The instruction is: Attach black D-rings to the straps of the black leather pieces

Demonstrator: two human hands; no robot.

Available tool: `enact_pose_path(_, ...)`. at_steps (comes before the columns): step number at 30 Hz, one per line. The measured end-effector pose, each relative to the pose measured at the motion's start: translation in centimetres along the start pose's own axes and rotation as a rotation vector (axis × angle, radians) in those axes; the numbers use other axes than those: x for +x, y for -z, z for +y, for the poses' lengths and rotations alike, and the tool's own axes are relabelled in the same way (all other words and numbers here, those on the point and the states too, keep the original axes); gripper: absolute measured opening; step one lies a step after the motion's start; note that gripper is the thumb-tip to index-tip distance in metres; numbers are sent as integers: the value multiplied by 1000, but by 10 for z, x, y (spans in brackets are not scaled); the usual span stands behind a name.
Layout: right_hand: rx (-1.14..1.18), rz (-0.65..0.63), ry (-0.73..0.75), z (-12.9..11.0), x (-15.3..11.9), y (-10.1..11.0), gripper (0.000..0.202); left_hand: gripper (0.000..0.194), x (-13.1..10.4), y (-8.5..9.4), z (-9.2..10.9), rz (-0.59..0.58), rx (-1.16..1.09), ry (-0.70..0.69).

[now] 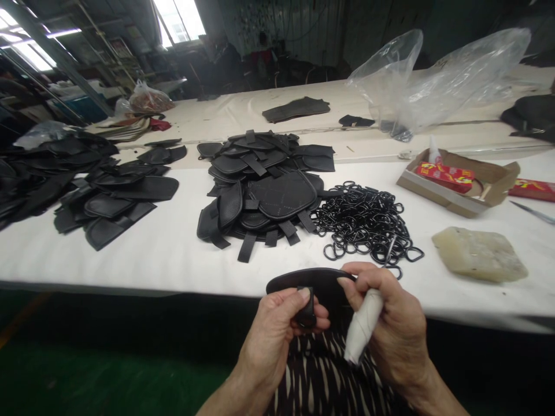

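A rounded black leather piece [330,283] is held up at the table's front edge. My left hand [277,329] pinches its short black strap [306,309] between thumb and fingers. At the piece's right end, my right hand [396,323] is closed with thumb and fingertips at the rim. Out of that hand, pointing down, sticks a white-wrapped handle [364,326]; what it belongs to is hidden. Just beyond the hands lie a heap of black metal D-rings [364,222] and a pile of black leather pieces with strap tabs [264,190].
More black pieces [121,196] are heaped at the left. On the right are a yellowish translucent block [479,254], an open cardboard box [455,193] with red packets, and a pointed metal tool [533,212]. Clear plastic bags [451,81] stand behind them.
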State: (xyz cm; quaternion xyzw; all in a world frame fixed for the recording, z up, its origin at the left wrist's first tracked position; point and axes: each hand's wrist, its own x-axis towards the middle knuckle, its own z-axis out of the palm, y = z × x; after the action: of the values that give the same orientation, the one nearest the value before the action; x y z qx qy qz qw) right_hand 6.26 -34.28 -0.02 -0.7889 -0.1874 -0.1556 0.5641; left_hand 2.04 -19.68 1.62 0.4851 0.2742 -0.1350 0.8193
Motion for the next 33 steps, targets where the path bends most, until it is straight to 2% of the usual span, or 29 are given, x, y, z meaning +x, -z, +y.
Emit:
enact_pose_path(11,4,10,-68,6,6,-4,16,25,7,-4,1,65,17,-23)
enact_pose_path(16,-5,42,-62,7,5,2,13,26,8,-3,0,76,21,-32)
enact_pose_path(19,-5,116,-81,2,0,15,16,25,8,-4,1,88,28,-30)
enact_pose_path(23,40,142,-132,-3,-9,45,16,21,8,-8,3,98,-15,-21)
enact_pose_path(25,73,96,-149,0,-12,62,19,20,8,-9,4,92,-42,-24)
enact_pose_path(28,85,-26,-142,5,-16,85,36,18,8,-12,4,83,-63,-23)
enact_pose_path(30,-12,53,-205,4,-19,93,46,17,9,-13,4,92,-72,-23)
enact_pose_path(33,-184,283,-285,-4,-21,97,45,15,10,-14,4,109,-81,-26)
